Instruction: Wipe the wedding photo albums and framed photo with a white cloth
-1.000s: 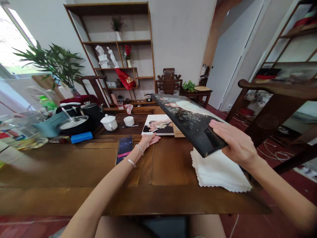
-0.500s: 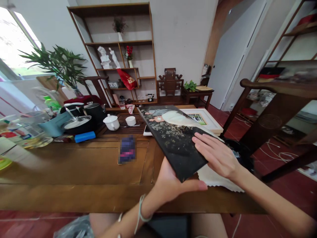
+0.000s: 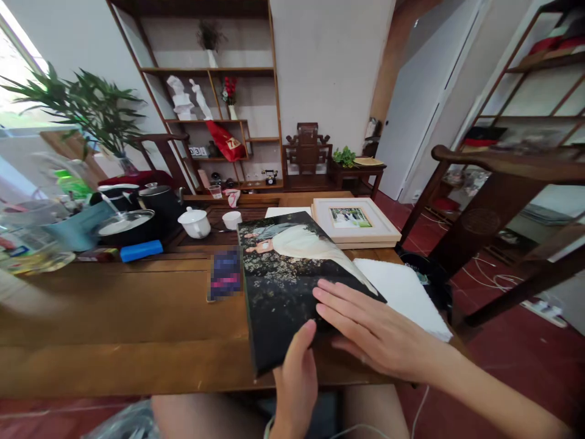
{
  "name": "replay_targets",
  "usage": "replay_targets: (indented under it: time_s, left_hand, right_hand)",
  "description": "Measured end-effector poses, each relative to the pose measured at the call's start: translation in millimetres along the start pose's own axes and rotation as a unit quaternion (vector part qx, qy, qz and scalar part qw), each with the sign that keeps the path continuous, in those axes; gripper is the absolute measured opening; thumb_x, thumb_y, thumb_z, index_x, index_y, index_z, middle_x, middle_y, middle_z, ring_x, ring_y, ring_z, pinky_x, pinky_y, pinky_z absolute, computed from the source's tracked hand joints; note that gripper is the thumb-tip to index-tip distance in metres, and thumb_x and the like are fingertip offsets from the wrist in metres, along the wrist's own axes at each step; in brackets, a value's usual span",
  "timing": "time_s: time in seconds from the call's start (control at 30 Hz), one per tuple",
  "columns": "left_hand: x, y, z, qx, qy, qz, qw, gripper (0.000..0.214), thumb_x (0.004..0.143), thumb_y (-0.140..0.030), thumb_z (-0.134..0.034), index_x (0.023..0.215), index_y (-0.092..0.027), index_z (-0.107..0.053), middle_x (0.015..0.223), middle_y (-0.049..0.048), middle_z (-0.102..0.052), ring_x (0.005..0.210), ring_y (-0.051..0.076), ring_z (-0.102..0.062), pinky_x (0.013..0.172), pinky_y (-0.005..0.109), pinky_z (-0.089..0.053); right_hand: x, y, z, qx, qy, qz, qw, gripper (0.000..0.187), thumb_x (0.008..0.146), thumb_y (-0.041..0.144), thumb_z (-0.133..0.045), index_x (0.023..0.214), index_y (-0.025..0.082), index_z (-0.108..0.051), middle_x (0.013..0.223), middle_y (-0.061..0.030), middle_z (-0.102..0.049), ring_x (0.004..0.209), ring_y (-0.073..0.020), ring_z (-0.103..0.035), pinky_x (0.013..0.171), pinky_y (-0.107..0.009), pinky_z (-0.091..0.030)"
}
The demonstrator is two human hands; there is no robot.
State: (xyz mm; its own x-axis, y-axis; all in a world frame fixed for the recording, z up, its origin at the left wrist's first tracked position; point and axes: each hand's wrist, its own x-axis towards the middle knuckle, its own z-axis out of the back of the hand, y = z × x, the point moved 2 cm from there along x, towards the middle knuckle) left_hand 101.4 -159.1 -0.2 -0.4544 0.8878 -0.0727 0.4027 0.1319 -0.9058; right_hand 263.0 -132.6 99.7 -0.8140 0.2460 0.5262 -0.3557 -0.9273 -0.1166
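Note:
A large dark photo album [image 3: 278,305] is held tilted over the table, with a wedding picture of a couple on its upper face; whether there are pages inside does not show. My left hand [image 3: 298,381] grips its near edge, thumb on top and the other fingers hidden underneath. Fingers outstretched, my right hand [image 3: 370,323] lies flat along the lower right part of the cover. Just beyond the left edge is a blurred-out dark blue object [image 3: 223,277]. To the right, a white foam sheet [image 3: 397,289] lies on the table, partly covered by my right arm.
White framed photos [image 3: 320,210] are stacked behind the album. A white lidded cup [image 3: 194,224], a small white cup [image 3: 231,221], a blue block [image 3: 141,250] and a lidded pan [image 3: 125,231] stand at left. A wooden chair [image 3: 484,195] is at right.
The album has swung leftward and lowered toward the table, its face turned more to me. My left thumb has moved from below the edge onto the cover. My right hand has shifted left.

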Motion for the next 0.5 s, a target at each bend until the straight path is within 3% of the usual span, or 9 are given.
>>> replay_targets:
  time_s: [0.03,0.1,0.17,0.2,0.27,0.33,0.5]
  left_hand:
    - [5.0,-6.1,3.4,-0.008,-0.009,-0.017,1.000,0.018,0.052,-0.029,-0.085,0.060,-0.025,-0.069,0.072,0.0013,-0.073,0.087,0.025,-0.071,0.086,0.032,-0.059]
    - [14.4,-20.8,7.6,-0.063,-0.032,-0.038,0.997,0.007,0.064,-0.029,-0.075,0.063,-0.024,-0.070,0.071,0.0010,-0.073,0.085,0.022,-0.071,0.084,0.031,-0.058]
    - [22.6,-35.5,9.6,-0.091,-0.034,-0.041,0.994,0.007,0.070,-0.029,-0.065,0.072,-0.026,-0.071,0.075,-0.0013,-0.073,0.089,0.022,-0.070,0.085,0.033,-0.057]
    - [26.1,-42.0,11.2,-0.119,-0.039,-0.041,0.991,0.011,0.067,-0.024,-0.064,0.076,-0.026,-0.071,0.077,-0.0020,-0.074,0.093,0.022,-0.069,0.087,0.035,-0.056]
    - [32.4,-53.4,15.9,-0.164,-0.039,-0.062,0.984,0.025,0.063,-0.018,-0.061,0.084,-0.025,-0.071,0.086,-0.0026,-0.074,0.101,0.024,-0.067,0.095,0.038,-0.052]
    - [37.7,-62.3,23.4,-0.184,-0.043,-0.099,0.977,0.029,0.062,-0.018,-0.058,0.088,-0.023,-0.070,0.091,-0.0017,-0.074,0.104,0.025,-0.065,0.098,0.040,-0.049]
    - [45.3,-72.6,46.6,-0.159,-0.096,-0.064,0.981,0.030,0.065,-0.022,-0.056,0.091,-0.022,-0.069,0.090,-0.0017,-0.073,0.099,0.025,-0.067,0.092,0.039,-0.053]
  right_hand:
    - [-7.9,1.6,5.2,0.014,-0.006,-0.007,1.000,0.044,0.094,0.015,-0.050,0.136,0.004,-0.043,0.141,-0.0170,-0.049,0.138,-0.0274,-0.032,0.110,-0.045,-0.038]
    - [-32.6,1.9,12.9,0.023,-0.042,-0.049,0.998,0.057,0.090,0.017,-0.059,0.141,0.007,-0.037,0.142,-0.0173,-0.047,0.137,-0.0299,-0.033,0.111,-0.050,-0.036]
    - [-65.1,-2.0,14.1,0.003,-0.077,-0.150,0.986,0.063,0.087,0.015,-0.061,0.144,0.012,-0.035,0.144,-0.0157,-0.045,0.137,-0.0300,-0.035,0.112,-0.050,-0.034]
    - [-81.9,-4.5,11.6,-0.005,-0.077,-0.204,0.976,0.063,0.087,0.016,-0.061,0.145,0.014,-0.035,0.145,-0.0156,-0.043,0.137,-0.0308,-0.034,0.112,-0.052,-0.033]
    - [-111.3,-9.1,0.4,-0.011,-0.018,-0.287,0.958,0.063,0.090,0.021,-0.056,0.147,0.016,-0.030,0.151,-0.0153,-0.033,0.140,-0.0318,-0.027,0.111,-0.053,-0.033]
    - [-130.0,-13.0,-13.2,-0.017,0.030,-0.311,0.950,0.063,0.091,0.021,-0.050,0.149,0.019,-0.026,0.154,-0.0133,-0.028,0.142,-0.0314,-0.023,0.111,-0.054,-0.032]
    - [-134.7,-29.2,-42.9,-0.098,0.045,-0.308,0.945,0.075,0.079,0.008,-0.047,0.149,0.016,-0.024,0.153,-0.0143,-0.029,0.142,-0.0332,-0.020,0.112,-0.058,-0.028]
